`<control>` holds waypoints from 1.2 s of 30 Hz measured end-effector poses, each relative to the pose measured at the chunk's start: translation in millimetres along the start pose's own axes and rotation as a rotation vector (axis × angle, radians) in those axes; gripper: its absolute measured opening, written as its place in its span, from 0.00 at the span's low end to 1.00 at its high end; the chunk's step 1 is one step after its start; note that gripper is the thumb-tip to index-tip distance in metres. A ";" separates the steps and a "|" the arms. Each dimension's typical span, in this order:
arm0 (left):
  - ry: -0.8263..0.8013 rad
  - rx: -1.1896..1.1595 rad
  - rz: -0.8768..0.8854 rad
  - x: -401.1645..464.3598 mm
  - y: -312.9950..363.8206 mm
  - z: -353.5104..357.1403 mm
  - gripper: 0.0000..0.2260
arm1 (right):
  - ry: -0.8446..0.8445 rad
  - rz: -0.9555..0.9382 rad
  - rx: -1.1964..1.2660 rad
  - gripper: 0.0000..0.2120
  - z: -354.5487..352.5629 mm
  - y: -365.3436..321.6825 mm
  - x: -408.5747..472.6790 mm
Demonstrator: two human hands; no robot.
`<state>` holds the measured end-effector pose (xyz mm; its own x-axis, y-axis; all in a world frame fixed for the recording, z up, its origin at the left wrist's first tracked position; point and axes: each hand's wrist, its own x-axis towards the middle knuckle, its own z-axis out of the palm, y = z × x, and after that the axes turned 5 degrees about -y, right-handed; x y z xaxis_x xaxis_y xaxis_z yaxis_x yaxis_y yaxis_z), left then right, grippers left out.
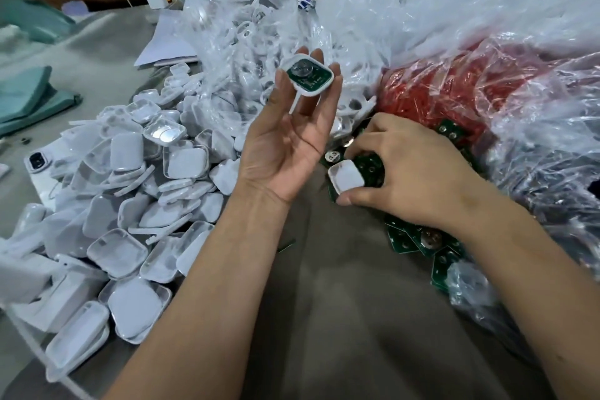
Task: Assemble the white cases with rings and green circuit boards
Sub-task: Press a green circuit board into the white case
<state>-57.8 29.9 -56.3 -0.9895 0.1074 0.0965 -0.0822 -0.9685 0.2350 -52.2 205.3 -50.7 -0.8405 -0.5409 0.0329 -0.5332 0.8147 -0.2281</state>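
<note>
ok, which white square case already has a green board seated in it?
The white square plastic case held up in the left hand: green board visible inside. The case at the right hand shows none.

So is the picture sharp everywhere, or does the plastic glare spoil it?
Head view: the white case with its green board in the left hand is fairly sharp; the clear plastic bags throw bright glare; the far top-left corner is blurred, and the wide lens bends the edges.

One head-worn wide view looks forward and down, close over the table (341, 318)
</note>
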 end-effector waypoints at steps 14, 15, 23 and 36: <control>0.020 -0.011 0.054 -1.5 4.8 5.7 0.22 | 0.316 -0.070 0.797 0.12 -2.1 11.4 0.5; 0.024 -0.006 0.057 -1.4 4.7 5.3 0.22 | 0.322 -0.070 0.927 0.10 -2.6 10.7 0.3; 0.016 0.014 0.050 -1.3 3.8 3.0 0.19 | 0.065 -0.240 1.759 0.05 -17.6 6.1 -7.1; -0.052 0.069 -0.029 -4.0 -3.8 2.8 0.21 | 0.379 -0.266 1.722 0.10 -13.8 2.1 -1.6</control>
<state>-53.2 33.8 -54.9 -0.9793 0.1481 0.1381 -0.1004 -0.9474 0.3040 -53.3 210.8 -37.8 -0.8634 -0.3330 0.3789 -0.1609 -0.5301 -0.8325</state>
